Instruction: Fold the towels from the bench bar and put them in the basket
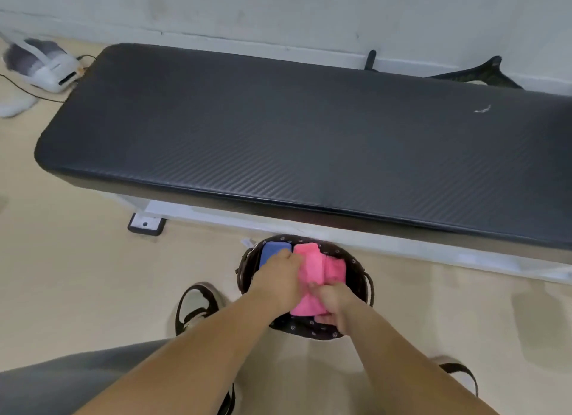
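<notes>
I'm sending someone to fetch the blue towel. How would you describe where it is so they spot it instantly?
Find the long black bench; a small dark basket sits on the floor in front of it. The blue towel is tucked in the basket's left side, beside the pink towels, the only blue thing there.

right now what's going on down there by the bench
A person is crouched over a small dark round basket on the floor in front of a long black padded bench. Both hands are inside it, pressing folded pink towels into place: the left hand rests on their left side, the right hand grips the near edge. A folded blue towel already sits at the far left of the basket. No towels lie on the bench top.
</notes>
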{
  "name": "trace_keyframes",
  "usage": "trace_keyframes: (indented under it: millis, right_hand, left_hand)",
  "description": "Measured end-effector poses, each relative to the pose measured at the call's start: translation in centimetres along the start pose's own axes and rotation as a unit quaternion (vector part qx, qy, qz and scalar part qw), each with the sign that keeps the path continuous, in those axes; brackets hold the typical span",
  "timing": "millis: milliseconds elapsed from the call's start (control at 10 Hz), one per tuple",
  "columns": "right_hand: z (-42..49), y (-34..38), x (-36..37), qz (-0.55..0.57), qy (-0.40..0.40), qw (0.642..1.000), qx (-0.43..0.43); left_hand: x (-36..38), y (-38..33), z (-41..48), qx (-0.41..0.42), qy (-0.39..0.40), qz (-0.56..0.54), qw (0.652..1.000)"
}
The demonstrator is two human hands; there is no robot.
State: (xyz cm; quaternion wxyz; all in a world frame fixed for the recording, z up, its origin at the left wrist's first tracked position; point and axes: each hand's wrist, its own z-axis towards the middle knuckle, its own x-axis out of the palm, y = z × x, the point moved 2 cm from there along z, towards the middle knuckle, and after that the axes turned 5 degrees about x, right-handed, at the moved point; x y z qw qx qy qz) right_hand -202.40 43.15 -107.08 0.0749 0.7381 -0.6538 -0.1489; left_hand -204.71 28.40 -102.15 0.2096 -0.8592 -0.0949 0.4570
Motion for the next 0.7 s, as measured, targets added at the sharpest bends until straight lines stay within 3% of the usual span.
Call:
trace_keyframes:
  millis: [100, 200, 300, 500, 700]
  right_hand:
    - [1.6, -1.5, 0.0, 0.033, -0.021, 0.999, 0.017]
    - [1.7, -1.9, -1.0, 0.091, -0.045, 0.995, -0.009]
    - [1.8, -1.7, -2.6, 0.031, -0.101, 0.993, -0.056]
    - [1.1, -1.2, -3.6, -0.023, -0.12, 0.99, -0.075]
    - [-2.9, 1.1, -4.0, -0.081, -0.122, 0.981, -0.128]
  left_hand:
    - [2.5, -0.3, 1.6, 0.071, 0.029, 0.101, 0.992]
    - [4.4, -0.6, 3.0, 0.074, 0.066, 0.147, 0.984]
    - [5.5, -0.5, 3.9, 0.038, 0.096, 0.15, 0.983]
    - [5.5, -1.6, 4.2, 0.004, 0.143, 0.137, 0.98]
    - [2.6, -3.0, 0.9, 0.061, 0.088, 0.097, 0.99]
